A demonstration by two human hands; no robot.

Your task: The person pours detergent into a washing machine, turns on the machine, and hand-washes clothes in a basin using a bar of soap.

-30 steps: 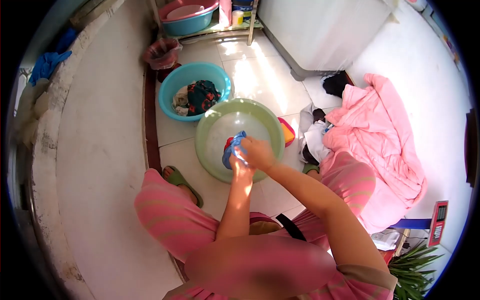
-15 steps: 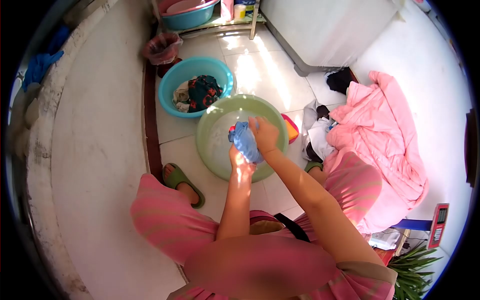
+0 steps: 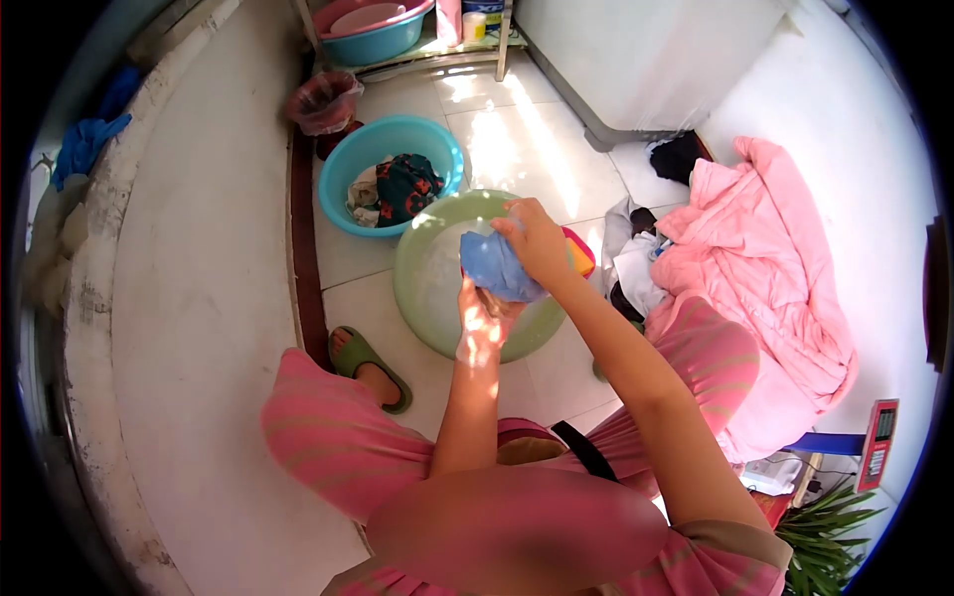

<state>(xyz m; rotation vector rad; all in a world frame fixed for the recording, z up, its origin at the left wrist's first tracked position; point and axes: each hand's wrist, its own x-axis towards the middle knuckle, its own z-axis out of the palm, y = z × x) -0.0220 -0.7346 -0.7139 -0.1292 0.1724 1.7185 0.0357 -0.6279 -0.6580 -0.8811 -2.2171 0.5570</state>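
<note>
A wet-looking light blue cloth (image 3: 494, 266) is between my two hands, above the pale green basin (image 3: 417, 298), which has cloudy water in it. My left hand (image 3: 487, 306) grips the cloth from below, its fingers partly hidden underneath. From the right side, my right hand (image 3: 538, 244) is closed on the cloth's edge, with the thumb toward the cloth. Just past the basin's right rim lies a red tray with a yellow block (image 3: 579, 258), partly covered by my right hand and forearm.
Behind the green basin stands a blue basin (image 3: 341, 174) holding dark patterned and pale clothes (image 3: 409, 189). A pink quilted garment (image 3: 755, 268) lies on the right beside other laundry (image 3: 634, 273). A low shelf (image 3: 437, 58) with basins and bottles is at the back, near a lined bin (image 3: 326, 102).
The blue cloth was bunched up and now lies broader and flatter across my left hand. My right hand has shifted a little right and up, and the red bit beside the cloth no longer shows.
</note>
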